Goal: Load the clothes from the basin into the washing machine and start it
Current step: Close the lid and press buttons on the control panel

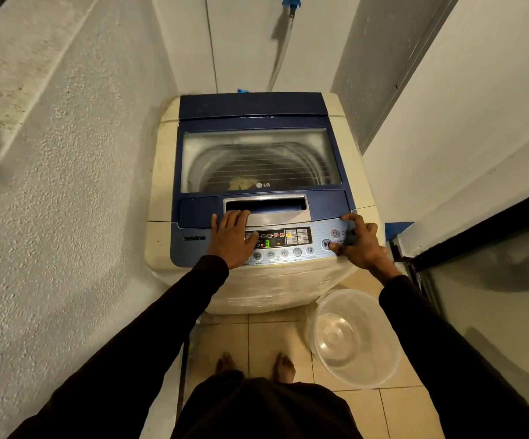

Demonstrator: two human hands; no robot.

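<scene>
While shut, washing machine (257,160) under both hands.

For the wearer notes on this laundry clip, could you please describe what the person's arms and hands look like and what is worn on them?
Both arms are covered by long, dark, plain sleeves, the left sleeve and the right sleeve each ending at the wrist. The left hand and right hand are bare: no gloves, and no rings, watch or markings are visible.

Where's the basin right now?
In the head view, the clear basin sits empty on the tiled floor, lower right, against the washing machine front, beneath the right arm.
</scene>
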